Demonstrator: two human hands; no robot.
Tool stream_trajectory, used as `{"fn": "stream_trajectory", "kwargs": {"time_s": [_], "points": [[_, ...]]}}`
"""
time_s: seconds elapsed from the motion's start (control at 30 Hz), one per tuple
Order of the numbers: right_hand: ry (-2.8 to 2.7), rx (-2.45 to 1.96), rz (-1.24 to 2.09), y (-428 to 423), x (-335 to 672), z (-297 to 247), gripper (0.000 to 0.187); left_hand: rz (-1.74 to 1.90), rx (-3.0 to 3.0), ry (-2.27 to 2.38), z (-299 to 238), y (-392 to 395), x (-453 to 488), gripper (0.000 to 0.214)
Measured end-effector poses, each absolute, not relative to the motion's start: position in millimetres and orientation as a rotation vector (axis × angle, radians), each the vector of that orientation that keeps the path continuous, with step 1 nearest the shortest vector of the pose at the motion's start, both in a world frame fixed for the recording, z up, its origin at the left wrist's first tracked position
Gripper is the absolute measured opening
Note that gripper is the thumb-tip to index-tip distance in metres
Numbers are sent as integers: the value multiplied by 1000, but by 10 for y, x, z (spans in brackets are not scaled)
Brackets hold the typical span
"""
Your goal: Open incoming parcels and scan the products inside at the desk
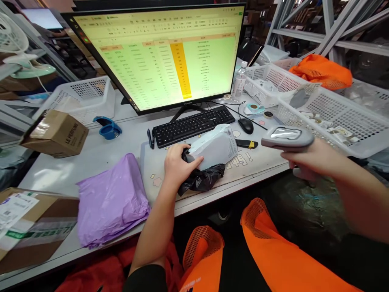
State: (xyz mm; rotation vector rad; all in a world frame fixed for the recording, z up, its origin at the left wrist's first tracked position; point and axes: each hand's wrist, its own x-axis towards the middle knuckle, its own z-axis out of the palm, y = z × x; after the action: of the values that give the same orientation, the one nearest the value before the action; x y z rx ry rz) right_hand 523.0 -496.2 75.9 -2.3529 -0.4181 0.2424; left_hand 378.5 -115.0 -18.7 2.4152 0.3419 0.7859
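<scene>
My left hand (180,164) grips a white package (214,147) partly wrapped in a crumpled black plastic bag (204,178), at the front edge of the desk. The thumb presses on the package's near side; the other fingers go behind the black plastic. Raised at the right, my right hand (306,159) is closed round the handle of a grey barcode scanner (287,139), whose head points left toward the package. Behind the package lie a black keyboard (194,125) and a mouse (246,125). A box cutter (246,144) rests just right of the package.
A monitor (164,61) showing a spreadsheet stands at the back. Left are a purple parcel (111,198), cardboard boxes (57,134) and a blue tape dispenser (108,129). White baskets (364,140) line the right, near a bottle (239,83) and orange mesh cloth (323,72).
</scene>
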Motion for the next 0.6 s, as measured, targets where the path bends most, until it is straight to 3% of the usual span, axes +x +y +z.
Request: {"fn": "stream_trajectory", "kwargs": {"time_s": [0.07,0.2,0.47,0.6], "points": [[-261,-2353,413,-4899,5582,520,26,777,2415,296,-176,-1124,3783,40],[-41,-2148,515,-4840,6229,-13,36,751,2401,67,-167,-1027,3779,40],[-356,-2832,-288,-4697,6380,-407,43,793,2405,-263,-202,-1002,3736,39],[-929,-2628,-144,-3857,6362,-476,39,908,2433,-352,-219,-1090,3724,38]]}}
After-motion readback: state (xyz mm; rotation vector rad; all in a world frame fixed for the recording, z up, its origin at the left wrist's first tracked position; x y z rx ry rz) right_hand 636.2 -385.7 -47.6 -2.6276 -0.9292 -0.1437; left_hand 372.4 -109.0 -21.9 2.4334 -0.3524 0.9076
